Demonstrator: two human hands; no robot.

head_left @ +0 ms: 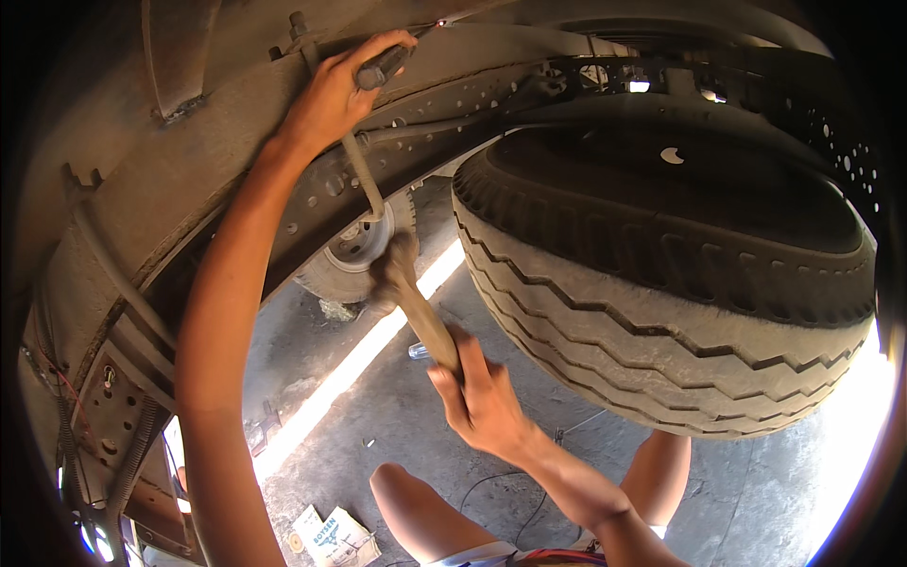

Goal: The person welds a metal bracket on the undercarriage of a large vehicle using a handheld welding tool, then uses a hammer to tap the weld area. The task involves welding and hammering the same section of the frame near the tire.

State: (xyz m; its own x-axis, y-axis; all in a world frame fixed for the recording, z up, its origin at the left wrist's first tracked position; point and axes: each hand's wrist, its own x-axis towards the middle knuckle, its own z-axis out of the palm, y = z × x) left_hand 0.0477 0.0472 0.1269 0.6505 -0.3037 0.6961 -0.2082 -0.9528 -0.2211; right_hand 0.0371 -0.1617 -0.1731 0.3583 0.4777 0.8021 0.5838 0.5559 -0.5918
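My left hand is raised to the underside of a vehicle and wrapped round a screwdriver with a thick dark handle. Its thin shaft points up and right, toward a small bright spot in the metal panel. Lower down, near the middle of the view, my right hand grips a hammer by its wooden handle. The hammer head is blurred and points up, below the screwdriver and apart from it. A bent metal rod hangs just beneath my left wrist.
A large worn tyre hangs close on the right. Beyond the chassis rail stands a wheel on the concrete floor. Hoses and wires run down the left. A printed paper bag lies by my knees.
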